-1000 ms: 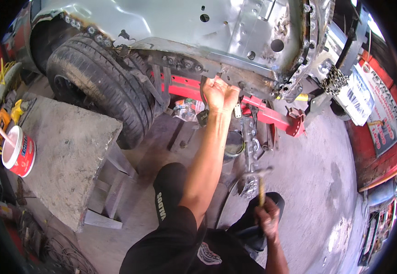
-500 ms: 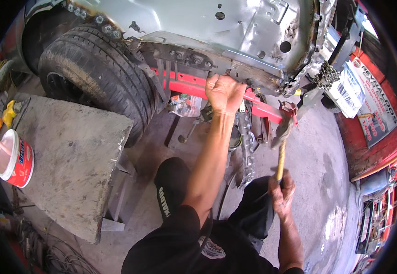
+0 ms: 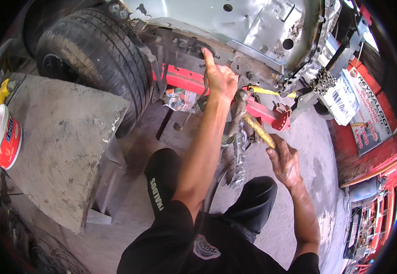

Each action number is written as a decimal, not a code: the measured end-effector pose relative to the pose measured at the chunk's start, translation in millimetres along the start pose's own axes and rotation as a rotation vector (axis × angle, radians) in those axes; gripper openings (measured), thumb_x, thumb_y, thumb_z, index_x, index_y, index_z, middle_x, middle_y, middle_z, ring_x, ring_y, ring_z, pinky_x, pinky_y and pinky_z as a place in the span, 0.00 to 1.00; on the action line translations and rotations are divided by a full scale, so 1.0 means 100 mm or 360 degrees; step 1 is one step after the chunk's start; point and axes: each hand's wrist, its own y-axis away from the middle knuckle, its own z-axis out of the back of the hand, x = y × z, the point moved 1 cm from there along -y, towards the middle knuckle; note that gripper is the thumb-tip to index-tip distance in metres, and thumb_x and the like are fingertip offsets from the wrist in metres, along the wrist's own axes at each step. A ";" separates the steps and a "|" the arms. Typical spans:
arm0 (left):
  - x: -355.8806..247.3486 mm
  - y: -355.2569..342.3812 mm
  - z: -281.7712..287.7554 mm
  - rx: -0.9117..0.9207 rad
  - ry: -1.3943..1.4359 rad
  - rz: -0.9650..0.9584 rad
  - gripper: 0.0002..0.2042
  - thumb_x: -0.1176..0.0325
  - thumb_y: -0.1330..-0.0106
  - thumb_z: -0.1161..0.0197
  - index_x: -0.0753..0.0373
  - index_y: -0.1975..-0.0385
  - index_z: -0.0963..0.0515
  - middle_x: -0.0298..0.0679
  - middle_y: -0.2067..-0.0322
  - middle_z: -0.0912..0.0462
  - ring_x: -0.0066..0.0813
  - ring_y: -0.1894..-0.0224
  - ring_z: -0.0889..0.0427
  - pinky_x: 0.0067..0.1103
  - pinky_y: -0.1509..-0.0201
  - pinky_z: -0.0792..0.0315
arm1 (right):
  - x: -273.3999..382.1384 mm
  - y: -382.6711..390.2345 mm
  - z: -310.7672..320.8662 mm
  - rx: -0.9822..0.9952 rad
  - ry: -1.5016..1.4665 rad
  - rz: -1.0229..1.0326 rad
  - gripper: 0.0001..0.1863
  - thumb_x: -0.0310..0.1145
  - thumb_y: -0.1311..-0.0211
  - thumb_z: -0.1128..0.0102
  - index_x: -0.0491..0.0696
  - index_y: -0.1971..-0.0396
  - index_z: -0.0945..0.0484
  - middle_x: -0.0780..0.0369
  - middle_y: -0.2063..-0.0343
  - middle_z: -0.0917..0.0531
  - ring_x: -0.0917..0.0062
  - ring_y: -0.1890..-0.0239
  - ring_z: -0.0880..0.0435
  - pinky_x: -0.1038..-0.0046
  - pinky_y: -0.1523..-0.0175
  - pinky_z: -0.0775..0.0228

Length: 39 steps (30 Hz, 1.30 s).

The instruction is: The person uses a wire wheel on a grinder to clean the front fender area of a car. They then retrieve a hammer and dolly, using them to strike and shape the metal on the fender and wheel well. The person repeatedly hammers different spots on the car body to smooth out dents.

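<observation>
Hammer (image 3: 254, 124), yellow-handled, is gripped in the right hand (image 3: 285, 160), its head near the left hand (image 3: 221, 81), below the silver car body (image 3: 248, 32) and by the red beam (image 3: 182, 79). The left thumb extends; whether those fingers grip anything, I cannot tell.

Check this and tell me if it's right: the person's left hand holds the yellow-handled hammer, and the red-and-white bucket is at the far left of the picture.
One thing is wrong: the head view shows the yellow-handled hammer in the right hand, not the left hand. The red-and-white bucket is at the far left.
</observation>
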 end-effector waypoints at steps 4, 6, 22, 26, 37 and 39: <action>-0.01 0.00 -0.01 -0.0284 0.0036 0.0060 0.41 0.30 0.35 0.41 0.58 0.33 0.36 0.38 0.44 0.22 0.35 0.44 0.21 0.37 0.37 0.27 | -0.06 -0.23 0.08 -0.0017 0.0239 0.0361 0.20 0.40 0.30 0.38 0.44 0.45 0.26 0.51 0.66 0.16 0.54 0.66 0.13 0.58 0.63 0.21; 0.00 -0.05 -0.01 -0.0383 -0.0069 -0.0043 0.41 0.30 0.37 0.39 0.58 0.36 0.34 0.37 0.48 0.21 0.33 0.49 0.19 0.35 0.40 0.25 | -0.09 -0.41 0.09 -0.0131 0.0350 0.0557 0.19 0.38 0.31 0.37 0.45 0.46 0.25 0.51 0.64 0.16 0.56 0.67 0.14 0.58 0.64 0.22; 0.14 0.04 0.07 -0.0240 0.0410 0.0085 0.46 0.18 0.44 0.49 0.58 0.45 0.25 0.37 0.45 0.23 0.35 0.44 0.27 0.39 0.30 0.40 | 0.02 -0.55 0.06 -0.0195 0.0318 0.0745 0.18 0.43 0.32 0.37 0.45 0.52 0.23 0.54 0.73 0.18 0.56 0.73 0.16 0.57 0.67 0.25; 0.21 0.00 0.26 0.0192 0.0328 -0.0003 0.52 0.15 0.45 0.55 0.58 0.36 0.30 0.37 0.32 0.32 0.38 0.29 0.39 0.44 0.22 0.55 | 0.22 -0.61 0.20 -0.0102 0.0343 0.1313 0.21 0.47 0.39 0.32 0.46 0.58 0.23 0.58 0.73 0.20 0.62 0.74 0.17 0.62 0.70 0.26; 0.16 0.06 0.16 0.0195 0.0644 0.0097 0.42 0.22 0.33 0.64 0.57 0.51 0.20 0.43 0.51 0.18 0.38 0.48 0.22 0.40 0.42 0.30 | -0.15 -0.76 0.00 -0.0256 0.0487 0.0488 0.14 0.41 0.33 0.36 0.46 0.59 0.24 0.57 0.77 0.21 0.65 0.78 0.17 0.64 0.77 0.25; 0.14 0.06 0.08 0.0582 0.0643 0.0030 0.45 0.24 0.30 0.68 0.56 0.27 0.39 0.41 0.25 0.41 0.42 0.23 0.47 0.43 0.20 0.55 | 0.03 -0.67 0.05 -0.0253 0.0404 0.0910 0.12 0.39 0.33 0.36 0.46 0.60 0.22 0.60 0.77 0.22 0.67 0.78 0.17 0.65 0.77 0.25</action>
